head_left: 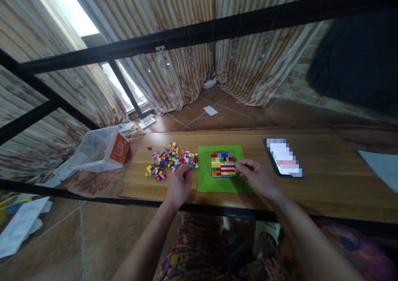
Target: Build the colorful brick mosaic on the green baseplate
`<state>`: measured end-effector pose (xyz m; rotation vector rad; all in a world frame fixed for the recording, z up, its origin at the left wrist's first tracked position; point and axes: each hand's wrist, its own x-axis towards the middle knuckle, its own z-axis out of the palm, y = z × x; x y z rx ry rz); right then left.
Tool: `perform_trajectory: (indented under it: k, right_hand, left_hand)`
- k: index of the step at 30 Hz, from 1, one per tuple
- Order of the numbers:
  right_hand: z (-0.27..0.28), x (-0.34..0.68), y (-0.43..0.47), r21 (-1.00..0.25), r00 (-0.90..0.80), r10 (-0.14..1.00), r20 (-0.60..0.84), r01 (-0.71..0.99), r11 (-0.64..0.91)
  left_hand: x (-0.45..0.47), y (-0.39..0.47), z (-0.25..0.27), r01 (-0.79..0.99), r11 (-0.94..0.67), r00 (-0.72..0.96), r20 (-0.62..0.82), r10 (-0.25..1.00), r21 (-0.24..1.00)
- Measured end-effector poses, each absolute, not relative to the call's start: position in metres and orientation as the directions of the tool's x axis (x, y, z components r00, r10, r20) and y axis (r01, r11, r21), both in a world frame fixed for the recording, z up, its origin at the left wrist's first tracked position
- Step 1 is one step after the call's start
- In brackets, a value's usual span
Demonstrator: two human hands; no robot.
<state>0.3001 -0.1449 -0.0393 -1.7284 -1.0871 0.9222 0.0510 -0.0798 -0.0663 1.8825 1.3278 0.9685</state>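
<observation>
A green baseplate (205, 185) lies on the table, carrying a block of rows of toy bricks (222, 164) in red, yellow, white, blue and other colours. At the block's right edge, my right hand (258, 175) has thumb and forefinger pinched together; whatever is between them is too small to name. My left hand (180, 185) reaches the near right side of a pile of loose toy bricks (169, 158), just left of the baseplate. Its fingers are curled closed, and anything in them is hidden.
On the right of the wooden table (336, 169) lies a phone (284, 157) with a lit screen. A clear plastic bin (96, 150) with an orange label stands past the table's left end. Dark metal bars (186, 34) cross beyond the table, before curtains. Paper (381, 167) lies far right.
</observation>
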Motion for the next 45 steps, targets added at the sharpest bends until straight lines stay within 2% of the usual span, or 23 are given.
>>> perform_trajectory:
  k: [3,6,13,27,36,45]
  right_hand:
    - [-0.04,0.301,-0.145,-0.924,0.344,0.93,-0.129,0.3,-0.239]
    - [-0.039,0.302,-0.146,-0.921,0.334,0.933,-0.133,0.305,-0.24]
    - [-0.032,0.301,-0.148,-0.931,0.355,0.926,-0.128,0.279,-0.236]
    - [-0.038,0.301,-0.146,-0.933,0.341,0.934,-0.103,0.292,-0.209]
    - [-0.039,0.301,-0.146,-0.934,0.341,0.933,-0.111,0.286,-0.216]
    - [-0.038,0.302,-0.147,-0.927,0.329,0.938,-0.107,0.308,-0.213]
  left_hand:
    - [0.073,-0.095,-0.065,0.454,-0.335,0.335,0.191,0.923,0.826]
    - [0.091,-0.101,-0.065,0.438,-0.387,0.365,0.232,0.901,0.811]
    - [0.117,-0.096,-0.079,0.44,-0.464,0.317,0.35,0.881,0.769]
    - [0.127,-0.095,-0.084,0.513,-0.458,0.239,0.391,0.889,0.726]
    - [0.127,-0.104,-0.077,0.608,-0.52,0.309,0.424,0.851,0.6]
    - [0.127,-0.099,-0.079,0.579,-0.406,0.218,0.345,0.913,0.707]
